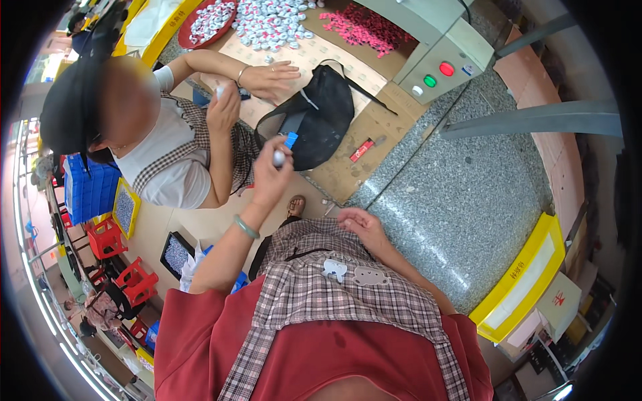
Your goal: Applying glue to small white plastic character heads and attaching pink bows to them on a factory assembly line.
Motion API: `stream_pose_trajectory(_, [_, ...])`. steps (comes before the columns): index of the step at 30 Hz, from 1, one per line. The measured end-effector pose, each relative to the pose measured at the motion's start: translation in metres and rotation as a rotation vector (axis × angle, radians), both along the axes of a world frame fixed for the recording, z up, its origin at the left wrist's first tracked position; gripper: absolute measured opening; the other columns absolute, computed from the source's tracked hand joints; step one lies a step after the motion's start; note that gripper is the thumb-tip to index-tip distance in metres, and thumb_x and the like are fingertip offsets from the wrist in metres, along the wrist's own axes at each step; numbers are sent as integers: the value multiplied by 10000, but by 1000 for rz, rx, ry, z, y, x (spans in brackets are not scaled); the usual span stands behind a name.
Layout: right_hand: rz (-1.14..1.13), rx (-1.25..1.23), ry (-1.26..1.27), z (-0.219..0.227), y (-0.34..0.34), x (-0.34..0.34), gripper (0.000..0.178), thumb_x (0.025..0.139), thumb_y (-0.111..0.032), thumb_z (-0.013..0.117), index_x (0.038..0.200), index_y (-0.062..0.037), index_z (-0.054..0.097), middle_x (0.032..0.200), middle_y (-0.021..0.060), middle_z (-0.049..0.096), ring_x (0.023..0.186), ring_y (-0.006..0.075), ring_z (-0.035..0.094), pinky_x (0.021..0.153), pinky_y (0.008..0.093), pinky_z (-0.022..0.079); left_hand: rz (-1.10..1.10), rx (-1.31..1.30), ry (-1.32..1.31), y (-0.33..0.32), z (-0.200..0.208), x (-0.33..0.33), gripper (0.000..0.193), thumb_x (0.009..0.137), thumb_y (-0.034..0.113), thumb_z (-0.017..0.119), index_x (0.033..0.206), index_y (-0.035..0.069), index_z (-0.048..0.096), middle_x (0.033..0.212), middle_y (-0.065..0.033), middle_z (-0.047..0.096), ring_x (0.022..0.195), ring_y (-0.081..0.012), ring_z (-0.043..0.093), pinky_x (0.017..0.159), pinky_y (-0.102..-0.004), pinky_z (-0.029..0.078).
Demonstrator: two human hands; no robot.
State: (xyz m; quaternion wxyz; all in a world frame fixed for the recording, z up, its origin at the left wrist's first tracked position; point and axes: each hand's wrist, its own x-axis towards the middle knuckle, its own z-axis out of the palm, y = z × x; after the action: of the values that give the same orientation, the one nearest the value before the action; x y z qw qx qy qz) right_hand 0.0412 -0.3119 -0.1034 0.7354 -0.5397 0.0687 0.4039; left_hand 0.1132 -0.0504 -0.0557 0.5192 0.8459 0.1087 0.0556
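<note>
My left hand (273, 179), with a green bangle at the wrist, is raised between the co-worker and a black mesh bag (328, 110). Its fingers are closed on a small white rounded piece (279, 158). A small blue piece (291, 140) sticks up at the fingertips; I cannot tell whether it is joined to the white one. My right hand (364, 224) rests at the near edge of the grey speckled tabletop (461, 180), fingers loosely extended and holding nothing. The bag lies on cardboard (341, 174) on the table, beside a small red object (362, 150).
A co-worker in a white shirt (167, 167) stands at the left, one hand holding a small white piece. Behind are piles of white-and-pink pieces (274, 23), pink pieces (368, 30) and a machine with buttons (441, 70). A yellow-edged tray (525, 281) is at right.
</note>
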Motion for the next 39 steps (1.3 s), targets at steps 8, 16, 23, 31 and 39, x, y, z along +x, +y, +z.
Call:
stream_pose_trajectory(8, [-27,-389,-710,65,-41,52,323,775,-74,645,1086,-27,573,1168,105,529,1093,253,507,884,344,449,-473,-380,257,-147,11,-27,790,724,-111,523,1393,78,148,1066,-146,532,955,-219,560,862,-315,440])
stream_pose_trajectory(16, [90,-540,-853,46,-94,68,274,760,-61,650,1029,-40,600,1193,100,527,1119,282,500,942,369,413,-597,-397,225,-190,2,-13,801,738,-66,573,1401,68,145,1200,-224,485,1067,-324,528,940,-384,410])
stream_pose_trajectory(23, [-468,-662,-749,-20,-135,73,281,879,-78,546,1151,-42,487,1175,139,549,1074,246,540,955,365,405,-722,195,-134,-118,-44,-6,670,694,-23,618,1305,74,362,1230,-159,472,1136,-327,449,941,-418,373])
stream_pose_trajectory(31, [-700,-737,-880,-89,-160,68,227,913,-57,472,1130,14,471,1196,160,530,1075,224,530,918,319,448,-1121,447,-266,-73,-104,-2,613,641,57,664,1215,103,454,1262,-110,425,1150,-300,417,912,-427,336])
stream_pose_trajectory(39, [-772,-619,-829,-91,-155,50,227,919,-36,451,1140,14,454,1144,160,548,1058,219,537,915,325,450,-1069,512,-388,-75,-119,-19,517,658,69,614,1154,106,475,1255,-109,435,1153,-299,422,910,-432,340])
